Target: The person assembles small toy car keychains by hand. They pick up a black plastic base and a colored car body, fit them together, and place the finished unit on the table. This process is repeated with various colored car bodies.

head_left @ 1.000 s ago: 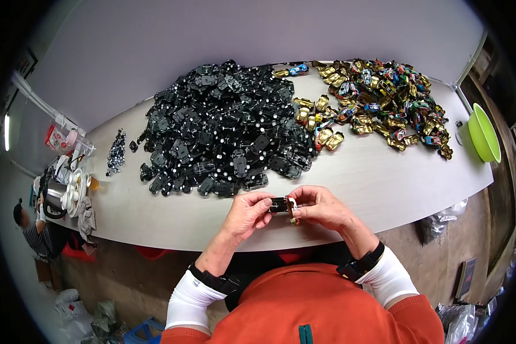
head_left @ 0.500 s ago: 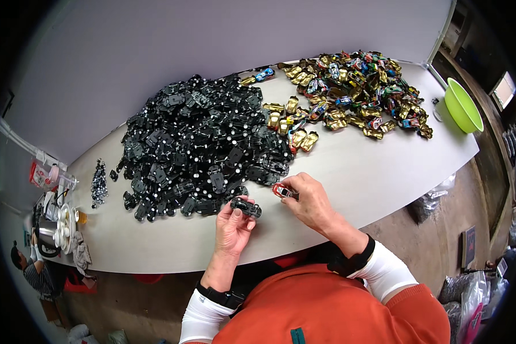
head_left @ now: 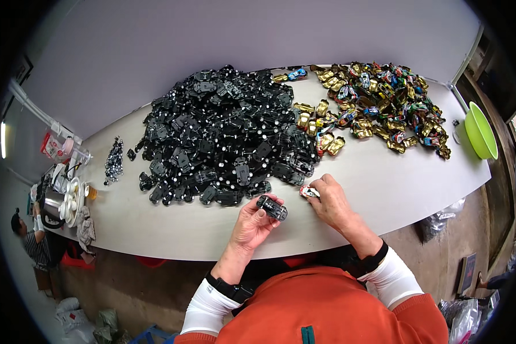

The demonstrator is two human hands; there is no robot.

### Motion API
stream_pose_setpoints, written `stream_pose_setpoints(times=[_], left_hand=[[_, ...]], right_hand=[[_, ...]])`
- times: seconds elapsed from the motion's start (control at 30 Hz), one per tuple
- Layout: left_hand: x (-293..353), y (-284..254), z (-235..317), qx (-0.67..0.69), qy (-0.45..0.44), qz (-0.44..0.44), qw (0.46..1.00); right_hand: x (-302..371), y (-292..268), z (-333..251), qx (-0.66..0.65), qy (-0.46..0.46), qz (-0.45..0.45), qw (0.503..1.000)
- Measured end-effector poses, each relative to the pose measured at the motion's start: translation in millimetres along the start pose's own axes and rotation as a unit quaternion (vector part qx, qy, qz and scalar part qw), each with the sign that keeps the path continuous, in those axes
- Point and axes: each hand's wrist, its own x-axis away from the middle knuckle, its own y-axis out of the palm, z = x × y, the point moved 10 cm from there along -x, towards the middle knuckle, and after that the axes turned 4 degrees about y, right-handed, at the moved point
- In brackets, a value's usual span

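- The left hand (head_left: 251, 227) has thumb and fingers closed round a black car base (head_left: 272, 208), which lies slanted from 10 to 4 o'clock.
- The right hand (head_left: 332, 203) pinches a red-and-white toy car (head_left: 308, 191) at its 3 o'clock end, fingers bunched; the two pieces are near each other, not touching.
- To handle them well, I would hold the base lightly by its long sides, off the wheels, and turn both pieces to one line before bringing them close.
- A light pinch should spare the small car's paint.
- The heap of black cars (head_left: 212, 132) spreads at 11 o'clock from the left hand; its nearest pieces sit just beside the red-and-white toy car, so a sweep that way could knock them.
- The heap of colourful cars (head_left: 384, 103) lies at 1 o'clock from the right hand.
- Most room to move is over the table (head_left: 378, 180) at 2 to 3 o'clock; its near edge curves past at 6 o'clock, where a dropped piece could fall.
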Motion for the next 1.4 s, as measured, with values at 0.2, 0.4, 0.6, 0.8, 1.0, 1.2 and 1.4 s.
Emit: stream_pose_setpoints(times=[0.2, 0.4, 0.6, 0.8, 1.0, 1.2, 1.4], left_hand=[[1.3, 2.2, 1.7, -0.004, 0.007, -0.014, 1.000], [0.0, 8.7, -4.4, 0.031, -0.034, -0.030, 0.998], [13.0, 8.5, -14.8, -0.117, -0.195, -0.037, 0.973], [9.8, 3.0, -8.2, -0.078, -0.145, 0.015, 0.986], [13.3, 25.8, 22.7, -0.084, 0.071, 0.034, 0.993], [9.0, 20.5, 33.7, -0.049, 0.123, 0.005, 0.991], [10.1, 17.1, 33.5, -0.102, 0.120, 0.037, 0.987]], right_hand=[[-3.2, 2.1, 2.0, 0.034, 0.009, -0.038, 0.999], [-1.1, 6.4, 4.2, -0.100, 0.033, -0.095, 0.990], [23.4, 26.3, -41.2, -0.405, 0.112, -0.307, 0.854], [31.9, 44.9, -47.9, -0.395, 0.150, -0.336, 0.842], [26.9, 49.3, -42.5, -0.626, 0.202, -0.299, 0.692], [17.9, 21.2, -39.0, -0.593, 0.130, -0.152, 0.780], [15.7, -20.7, -70.8, -0.384, -0.049, -0.047, 0.921]])
